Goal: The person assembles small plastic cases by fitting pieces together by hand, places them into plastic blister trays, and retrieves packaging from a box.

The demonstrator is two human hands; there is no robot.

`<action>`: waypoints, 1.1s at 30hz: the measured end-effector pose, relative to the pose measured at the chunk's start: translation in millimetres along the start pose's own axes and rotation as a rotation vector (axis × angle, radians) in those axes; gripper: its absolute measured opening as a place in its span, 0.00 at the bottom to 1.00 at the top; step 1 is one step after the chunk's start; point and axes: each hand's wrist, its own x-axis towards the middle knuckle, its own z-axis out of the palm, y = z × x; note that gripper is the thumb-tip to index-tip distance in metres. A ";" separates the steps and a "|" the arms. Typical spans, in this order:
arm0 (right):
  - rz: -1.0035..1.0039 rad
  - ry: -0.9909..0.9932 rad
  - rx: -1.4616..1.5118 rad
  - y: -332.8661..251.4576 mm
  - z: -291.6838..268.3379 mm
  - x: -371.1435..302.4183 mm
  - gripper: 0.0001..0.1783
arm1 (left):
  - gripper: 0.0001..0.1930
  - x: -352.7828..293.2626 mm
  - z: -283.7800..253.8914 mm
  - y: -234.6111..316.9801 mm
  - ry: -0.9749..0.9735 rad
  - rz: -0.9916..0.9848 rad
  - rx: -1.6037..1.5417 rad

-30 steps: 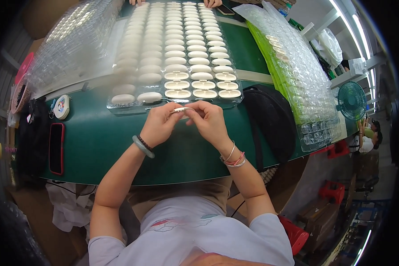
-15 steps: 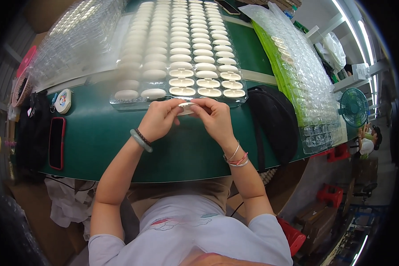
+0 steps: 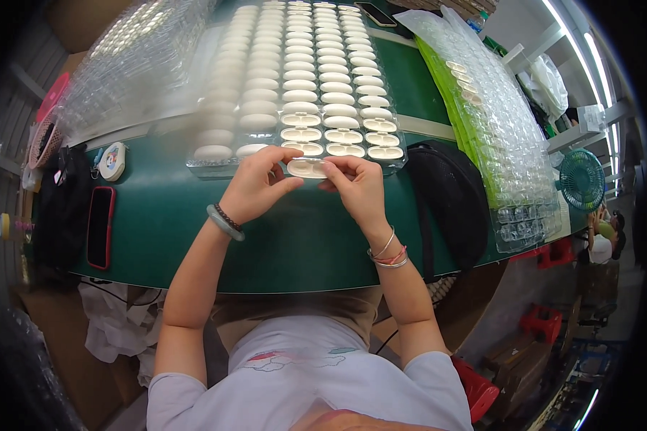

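Observation:
A small white oval case (image 3: 306, 169), its hollow inside facing up, hangs over the near edge of the clear plastic tray (image 3: 212, 171). My right hand (image 3: 358, 185) pinches its right end between thumb and fingers. At the left end is my left hand (image 3: 255, 183), thumb and index finger spread apart; the index fingertip is close to the case's far edge, and I cannot tell if it touches. Rows of closed white oval cases (image 3: 300, 95) fill the tray. Several opened cases (image 3: 343, 136) lie in its near right part.
A red-edged phone (image 3: 101, 227) and a round white item (image 3: 113, 161) lie left on the green table (image 3: 302, 251). Stacked clear trays (image 3: 133, 57) stand far left. Right of the tray are a black bag (image 3: 449, 205), more clear trays (image 3: 507, 144) and a green fan (image 3: 581, 179).
The case in my fingers has turned so its hollow inside now shows. My left thumb has come away from it, and the left fingers have spread. The whole view has shifted slightly.

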 end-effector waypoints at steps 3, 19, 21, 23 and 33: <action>0.029 -0.006 0.013 -3.2 -0.4 0.0 0.11 | 0.17 2.4 -3.0 3.3 -0.041 0.008 0.090; -0.104 0.052 -0.060 -7.8 -10.5 -1.0 0.10 | 0.14 29.7 -66.0 -33.1 0.082 0.046 0.655; -0.116 0.045 -0.068 -6.2 -9.4 -1.3 0.10 | 0.10 28.4 -63.3 -28.8 -0.036 0.037 0.709; -0.129 0.035 -0.074 -5.8 -7.3 -1.2 0.10 | 0.09 27.1 -59.8 -23.2 -0.045 0.042 0.756; -0.227 0.098 -0.207 0.3 -11.8 1.8 0.08 | 0.05 20.3 -46.4 -29.2 0.044 0.200 0.714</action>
